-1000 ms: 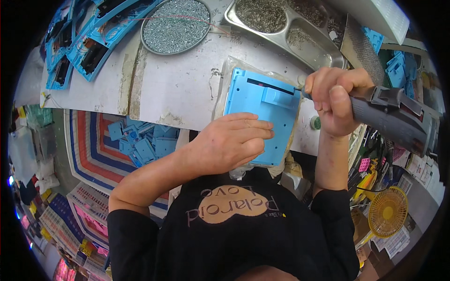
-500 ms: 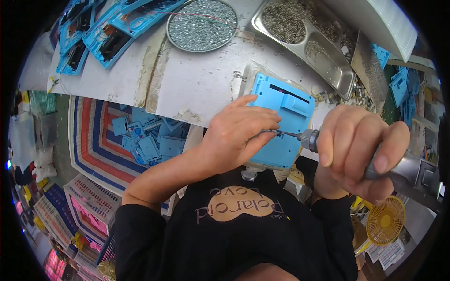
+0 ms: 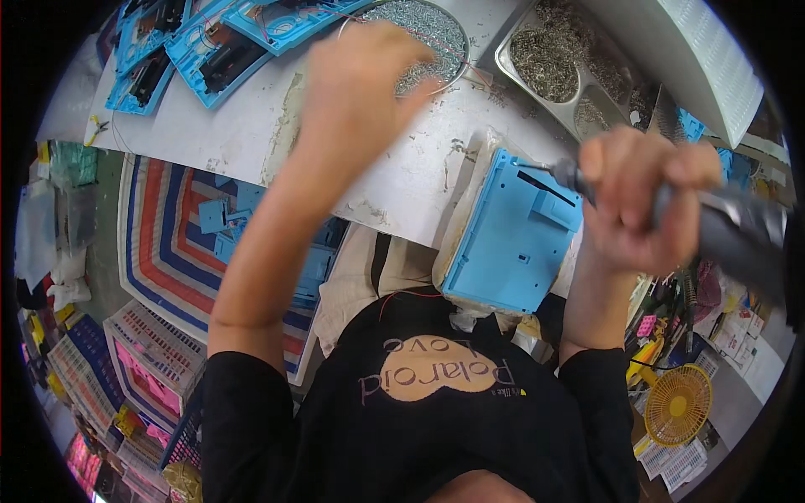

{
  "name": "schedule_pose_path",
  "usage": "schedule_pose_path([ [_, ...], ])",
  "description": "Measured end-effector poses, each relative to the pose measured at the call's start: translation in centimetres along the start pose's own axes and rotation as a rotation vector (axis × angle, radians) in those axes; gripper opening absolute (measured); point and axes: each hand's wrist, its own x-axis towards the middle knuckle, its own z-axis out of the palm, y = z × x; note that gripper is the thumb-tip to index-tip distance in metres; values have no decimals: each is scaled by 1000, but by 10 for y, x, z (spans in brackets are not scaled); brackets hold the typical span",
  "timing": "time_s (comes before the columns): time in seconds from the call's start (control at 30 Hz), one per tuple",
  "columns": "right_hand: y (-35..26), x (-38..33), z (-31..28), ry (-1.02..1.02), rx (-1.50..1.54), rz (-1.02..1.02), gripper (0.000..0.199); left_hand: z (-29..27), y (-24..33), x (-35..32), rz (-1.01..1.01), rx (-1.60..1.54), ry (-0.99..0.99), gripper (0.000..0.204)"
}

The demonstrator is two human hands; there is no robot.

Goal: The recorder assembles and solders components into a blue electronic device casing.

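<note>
A flat blue plastic panel point(image 3: 495, 239) with a long slot and a raised block lies at the table's near edge. My right hand point(image 3: 637, 197) is wrapped round a grey power screwdriver point(image 3: 734, 239). Its thin bit points left, at the panel's far left corner; whether it touches there I cannot tell. My left hand point(image 3: 352, 96), smeared by motion, is over the left side of a round tray point(image 3: 466, 60) of small silvery screws. Its thumb and forefinger stand apart, with nothing visible between them.
Several blue casings point(image 3: 214, 63) with wires and black parts stand at the far left. A divided metal tray point(image 3: 579, 126) of small metal parts is at the far right. Below the table, a striped bag point(image 3: 163, 251) holds blue pieces. A yellow fan point(image 3: 677, 405) stands at lower right.
My left hand has left the panel and the bit, moving far and left to the round tray. The screwdriver has gone from the panel's middle to its far left corner.
</note>
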Motion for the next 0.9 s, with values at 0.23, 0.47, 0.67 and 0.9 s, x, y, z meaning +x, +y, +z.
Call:
schedule_pose_path([
  [0.23,34,-7,-1,119,9,36,18,27,-33,-3,-162,323,-151,16],
  [0.47,44,-12,4,137,-70,84,15,41,-43,-3,-41,396,1,19],
  [0.67,41,-11,3,150,-32,99,13,35,-43,2,-48,291,-139,20],
  [0.9,21,-20,18,72,-54,115,15,22,-37,-2,-52,75,-63,17],
])
